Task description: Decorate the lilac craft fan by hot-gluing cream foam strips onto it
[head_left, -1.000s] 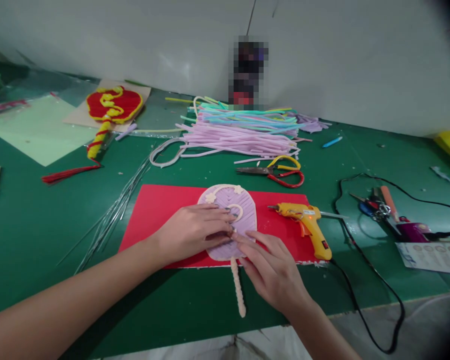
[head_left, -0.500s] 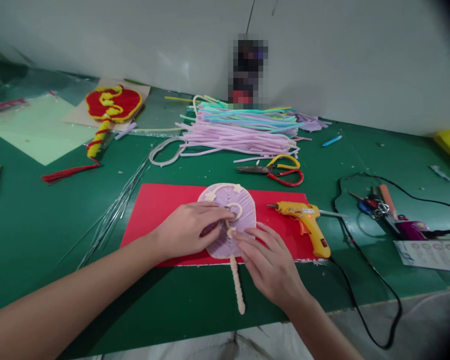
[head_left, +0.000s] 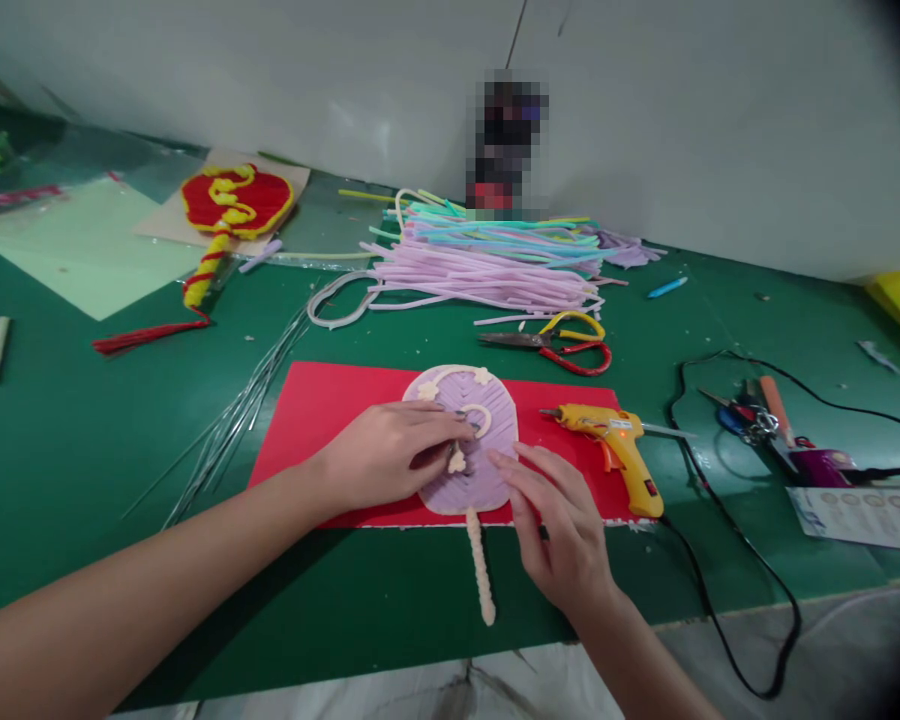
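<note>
A lilac hand fan (head_left: 487,480) made of pipe cleaners, edged in cream, lies on a red board (head_left: 315,420), its twisted cream handle (head_left: 480,565) pointing toward me. Cream flowers and a curved stem decorate its upper part. With closed fingertips, my left hand (head_left: 390,450) presses on a cream pipe-cleaner curl (head_left: 481,420) at the fan's middle; a small cream flower (head_left: 457,460) shows just below. My right hand (head_left: 559,520) rests its fingers, slightly apart, at the fan's right edge and holds nothing. A yellow glue gun (head_left: 615,440) lies to the right.
Behind the board are scissors (head_left: 544,342) and a bundle of pipe cleaners (head_left: 487,275). Thin wires (head_left: 247,400) lie left. A red-and-yellow fan (head_left: 236,205) is at the back left. The glue gun's black cable (head_left: 727,540) loops right, near keys (head_left: 754,420).
My right hand has drawn back from the small cream flower to the fan's right edge. My left fingers stay on the curl. The view has shifted slightly.
</note>
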Motion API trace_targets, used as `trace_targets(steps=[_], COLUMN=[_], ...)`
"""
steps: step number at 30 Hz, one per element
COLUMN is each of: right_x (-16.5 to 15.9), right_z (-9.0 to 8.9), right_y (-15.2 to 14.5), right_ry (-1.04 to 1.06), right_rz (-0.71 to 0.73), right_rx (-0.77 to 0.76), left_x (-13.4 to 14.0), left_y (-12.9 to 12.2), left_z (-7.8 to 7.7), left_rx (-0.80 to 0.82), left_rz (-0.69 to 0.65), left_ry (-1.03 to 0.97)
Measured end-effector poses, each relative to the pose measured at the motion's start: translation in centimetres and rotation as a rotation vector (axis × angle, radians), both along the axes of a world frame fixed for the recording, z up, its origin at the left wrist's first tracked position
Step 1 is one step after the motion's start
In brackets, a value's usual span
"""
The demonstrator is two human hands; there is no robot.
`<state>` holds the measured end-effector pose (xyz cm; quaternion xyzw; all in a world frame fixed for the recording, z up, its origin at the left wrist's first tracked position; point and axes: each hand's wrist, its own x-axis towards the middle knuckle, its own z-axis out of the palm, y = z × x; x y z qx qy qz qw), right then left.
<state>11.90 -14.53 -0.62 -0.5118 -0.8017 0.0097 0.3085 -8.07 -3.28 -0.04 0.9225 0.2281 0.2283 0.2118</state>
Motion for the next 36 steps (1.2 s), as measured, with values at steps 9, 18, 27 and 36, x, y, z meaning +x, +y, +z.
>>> trace_targets(steps=[9,18,27,36], right_x=[2.1,8.3,7.6,3.9], right_z=[0.7,-0.7,0.4,1.7], right_y=[0.2,0.2,-0.6,-0.4], right_ry=[0.02,-0.131,0.055,-0.272], right_rz=[-0.408,-0.897,-0.844,-0.462], right_rx=[0.111,-0.083,-0.124,-0.083], left_x=[-0.2,-0.4,-0.3,-0.2], left_y=[0.1,0.2,0.3,0.4], left_z=[-0.1,-0.2,-0.2,0.1], left_rx=[-0.035,-0.053,-0.062,-0.072], left_rz=[-0.041,-0.038,-0.04,-0.06], left_ry=[0.042,0.051,0.042,0.038])
